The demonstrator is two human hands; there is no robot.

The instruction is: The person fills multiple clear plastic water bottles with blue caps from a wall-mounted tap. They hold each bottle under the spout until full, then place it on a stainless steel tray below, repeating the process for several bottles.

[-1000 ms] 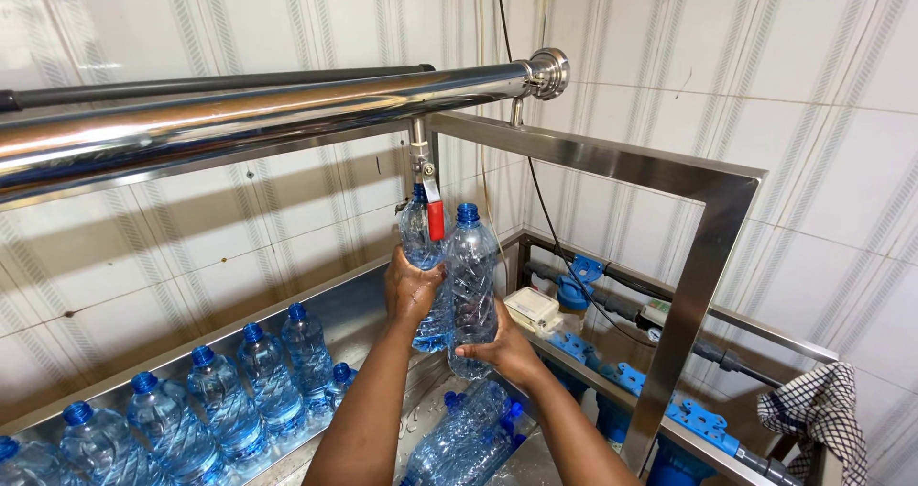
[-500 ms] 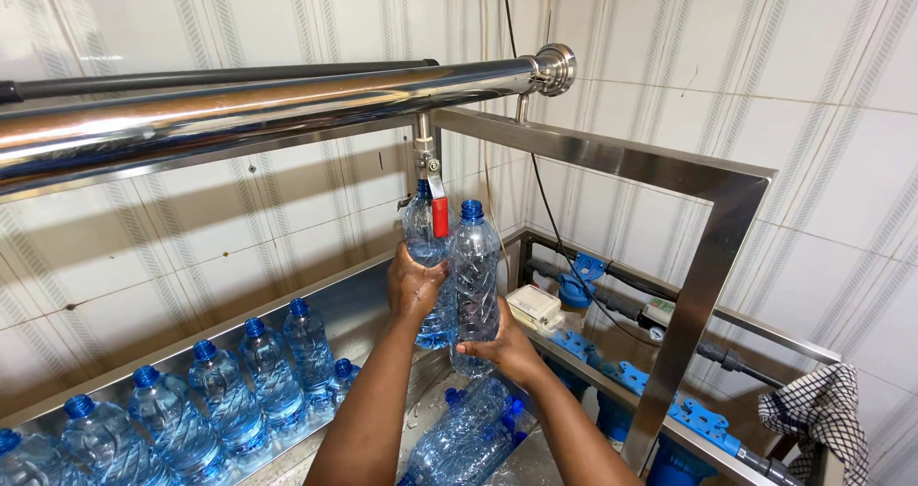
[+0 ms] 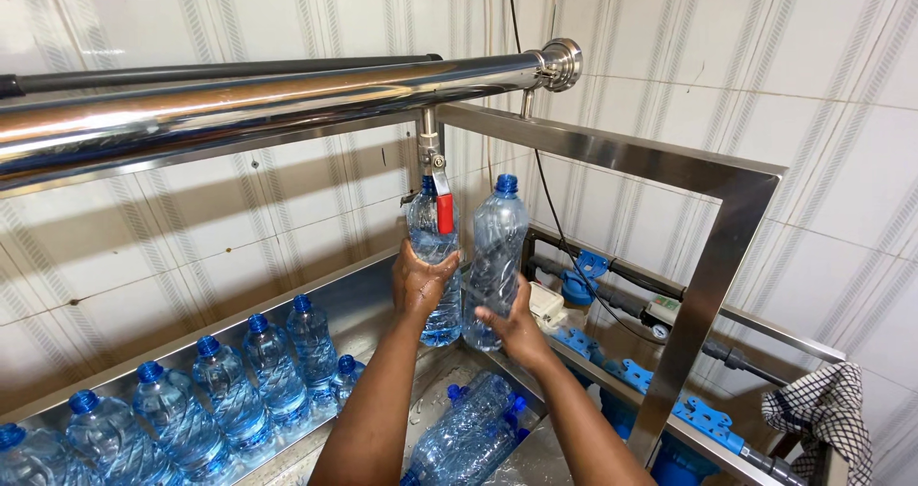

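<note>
My left hand [image 3: 422, 282] grips a clear plastic bottle [image 3: 435, 256] held upright under a steel tap with a red lever [image 3: 443, 209]. The tap hangs from a long shiny steel pipe [image 3: 287, 99]. My right hand [image 3: 517, 328] holds a second clear bottle with a blue cap [image 3: 495, 256], upright just right of the first, the two bottles side by side and close together. Both arms reach up from the bottom of the view.
A row of capped bottles [image 3: 229, 390] stands in a steel trough [image 3: 363, 299] along the tiled wall. More bottles [image 3: 469, 438] lie below my arms. A steel frame [image 3: 708, 276] stands right, with blue pipe fittings [image 3: 703, 419] and a checked cloth [image 3: 822, 409].
The capped bottle in my right hand has risen slightly and stands straighter beside the tap. My left hand and its bottle stay under the tap.
</note>
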